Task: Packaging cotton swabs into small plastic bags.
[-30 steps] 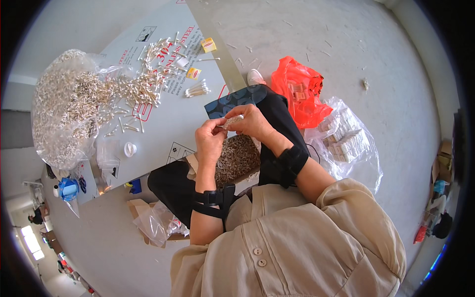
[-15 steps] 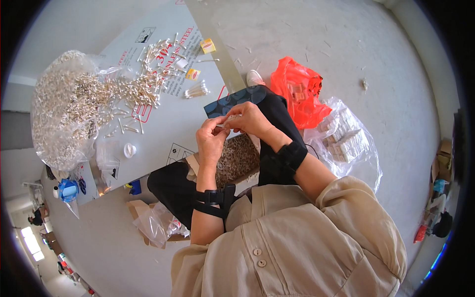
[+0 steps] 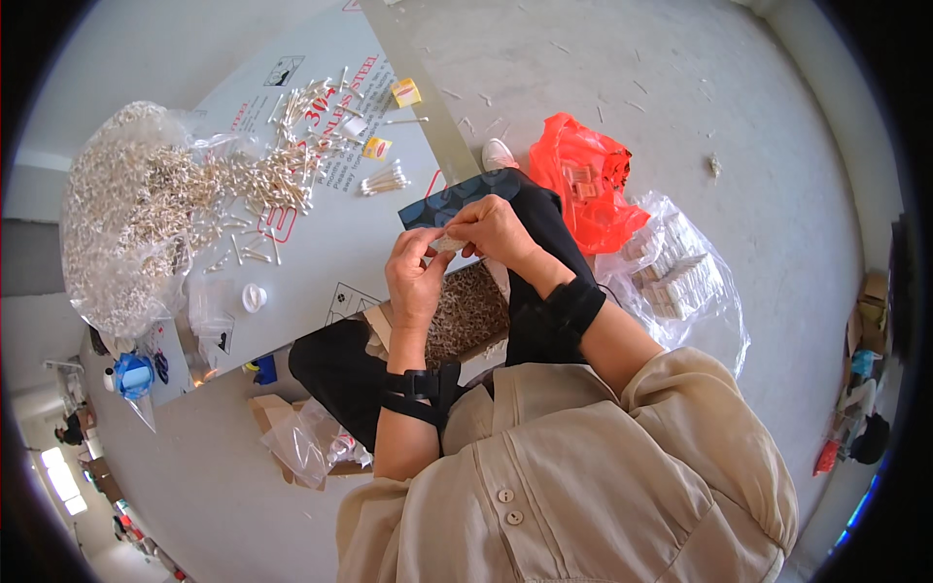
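Between my hands is a small whitish packet (image 3: 447, 243), its details too small to make out. My left hand (image 3: 416, 272) grips its left end, fingers curled round it. From the right, my right hand (image 3: 489, 231) pinches the same packet with thumb and fingertips. Just below them, between my knees, a cardboard box (image 3: 469, 311) holds a dense mass of small brownish-white pieces. On the metal-sheet table to the left, a small bundle of cotton swabs (image 3: 385, 181) lies near the table's right edge, beside a loose heap of cotton swabs (image 3: 282, 180).
A big clear bag of cotton swabs (image 3: 126, 219) rests at the table's left. Small yellow boxes (image 3: 405, 92) and a round white lid (image 3: 254, 297) lie on the table. On the floor at right are a red plastic bag (image 3: 583, 185) and a clear bag of white packs (image 3: 680, 272).
My hands have shifted slightly, and more of the whitish packet now shows between them. My right fingers have moved along its upper edge. Nothing on the table has moved.
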The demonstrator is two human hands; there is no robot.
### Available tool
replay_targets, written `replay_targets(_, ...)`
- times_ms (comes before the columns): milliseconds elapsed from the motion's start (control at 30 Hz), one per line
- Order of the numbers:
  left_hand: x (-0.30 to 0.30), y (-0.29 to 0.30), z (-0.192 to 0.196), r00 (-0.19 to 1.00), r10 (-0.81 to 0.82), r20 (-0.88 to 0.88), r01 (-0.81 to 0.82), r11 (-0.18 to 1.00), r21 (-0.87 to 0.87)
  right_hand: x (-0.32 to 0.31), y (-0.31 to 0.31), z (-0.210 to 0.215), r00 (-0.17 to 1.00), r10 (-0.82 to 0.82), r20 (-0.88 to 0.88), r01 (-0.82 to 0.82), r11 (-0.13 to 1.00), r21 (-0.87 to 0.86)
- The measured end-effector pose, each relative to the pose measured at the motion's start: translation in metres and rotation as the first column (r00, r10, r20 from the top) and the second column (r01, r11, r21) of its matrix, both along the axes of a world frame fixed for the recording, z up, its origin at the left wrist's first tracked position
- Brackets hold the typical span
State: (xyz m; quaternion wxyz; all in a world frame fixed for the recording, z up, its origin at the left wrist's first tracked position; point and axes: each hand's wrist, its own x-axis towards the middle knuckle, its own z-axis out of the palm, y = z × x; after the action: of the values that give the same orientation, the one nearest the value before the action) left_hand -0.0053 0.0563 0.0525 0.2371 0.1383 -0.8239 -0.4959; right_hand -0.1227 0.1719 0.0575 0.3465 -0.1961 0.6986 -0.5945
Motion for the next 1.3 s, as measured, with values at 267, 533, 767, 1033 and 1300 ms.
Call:
replay_targets(267,0.0,-0.003,-0.008,0.999,0.042,0.033,-0.042,0.999,-0.006,-0.006,0.009,-0.013,0.981,0.195,-0.014,-0.195,0.975,-0.106)
replay_targets(533,-0.002,-0.003,-0.01,0.999,0.015,-0.031,-0.02,0.986,-0.166,0.011,0.01,-0.024,0.908,0.065,-0.414,-0.113,0.989,-0.091)
replay_targets(767,-0.005,-0.008,-0.013,0.999,-0.03,-0.037,0.024,0.985,-0.172,0.009,0.007,-0.031,0.913,0.047,-0.405,-0.095,0.991,-0.099)
replay_targets(1033,-0.001,-0.001,-0.008,0.997,0.014,-0.075,-0.025,0.99,-0.139,0.017,0.009,-0.034,0.855,-0.02,-0.518,-0.051,0.991,-0.123)
replay_targets(1300,0.015,0.012,0.078,0.969,-0.128,-0.211,0.053,0.943,-0.327,0.025,0.018,0.037,0.736,-0.078,-0.672,-0.161,0.945,-0.285)
